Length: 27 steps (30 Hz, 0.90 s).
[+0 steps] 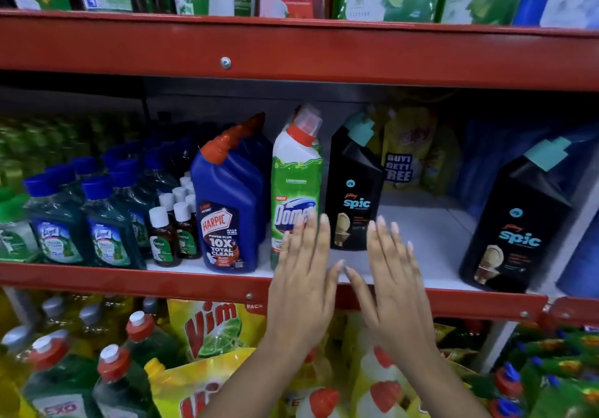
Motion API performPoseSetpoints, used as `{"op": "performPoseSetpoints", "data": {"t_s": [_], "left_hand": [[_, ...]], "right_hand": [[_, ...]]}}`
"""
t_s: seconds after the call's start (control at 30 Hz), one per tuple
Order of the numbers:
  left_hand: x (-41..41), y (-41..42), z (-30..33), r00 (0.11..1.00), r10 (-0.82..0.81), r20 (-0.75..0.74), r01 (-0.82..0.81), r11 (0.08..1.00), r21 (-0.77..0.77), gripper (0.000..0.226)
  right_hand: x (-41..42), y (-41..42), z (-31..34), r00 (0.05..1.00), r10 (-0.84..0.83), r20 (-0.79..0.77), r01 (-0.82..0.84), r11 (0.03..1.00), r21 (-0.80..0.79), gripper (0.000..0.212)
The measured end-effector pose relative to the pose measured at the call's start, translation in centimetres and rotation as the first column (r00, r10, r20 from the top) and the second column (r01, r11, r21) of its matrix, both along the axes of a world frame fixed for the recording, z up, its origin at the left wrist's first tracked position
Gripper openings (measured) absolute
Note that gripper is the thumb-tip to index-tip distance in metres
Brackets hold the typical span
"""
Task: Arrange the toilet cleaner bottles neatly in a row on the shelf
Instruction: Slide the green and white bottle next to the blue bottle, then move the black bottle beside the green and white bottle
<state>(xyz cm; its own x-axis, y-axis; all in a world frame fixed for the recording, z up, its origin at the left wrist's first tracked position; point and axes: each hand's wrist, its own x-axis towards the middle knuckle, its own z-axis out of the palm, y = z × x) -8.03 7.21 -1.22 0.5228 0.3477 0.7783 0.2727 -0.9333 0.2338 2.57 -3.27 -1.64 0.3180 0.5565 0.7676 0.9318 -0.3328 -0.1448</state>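
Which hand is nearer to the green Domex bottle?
The left hand. Its fingertips overlap the lower front of the Domex bottle. The right hand is off to the bottle's right, in front of the nearer black Spic bottle. Both hands are open and empty.

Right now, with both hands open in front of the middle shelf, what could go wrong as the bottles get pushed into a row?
1. The left hand is right by the tall, narrow Domex bottle; a sideways nudge could tip it against the Harpic bottle.
2. The far-right Spic bottle stands near the shelf's red front edge; dragging it carelessly might send it off.
3. The right hand could knock the nearer Spic bottle backward into the yellow pouches.
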Motion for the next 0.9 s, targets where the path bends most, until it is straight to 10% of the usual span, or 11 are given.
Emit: {"op": "performPoseSetpoints", "data": {"t_s": [0.43,0.73,0.9], "left_hand": [[12.7,-9.2,1.3,0.962,-0.159,-0.222,0.186,0.977,0.106,0.061],[18.4,-11.8,3.6,0.882,-0.464,-0.076,0.394,0.818,-0.419,0.065],[18.7,-11.5,3.1,0.87,-0.474,0.134,0.481,0.757,-0.443,0.052]], "right_hand": [[10.1,-10.6,0.3,0.917,-0.4,0.007,0.398,0.914,0.072,0.065],[13.2,-12.2,2.1,0.942,-0.126,-0.311,0.233,0.914,0.333,0.064],[14.1,-12.8,2.3,0.884,0.092,-0.457,0.144,0.878,0.456,0.046]]}}
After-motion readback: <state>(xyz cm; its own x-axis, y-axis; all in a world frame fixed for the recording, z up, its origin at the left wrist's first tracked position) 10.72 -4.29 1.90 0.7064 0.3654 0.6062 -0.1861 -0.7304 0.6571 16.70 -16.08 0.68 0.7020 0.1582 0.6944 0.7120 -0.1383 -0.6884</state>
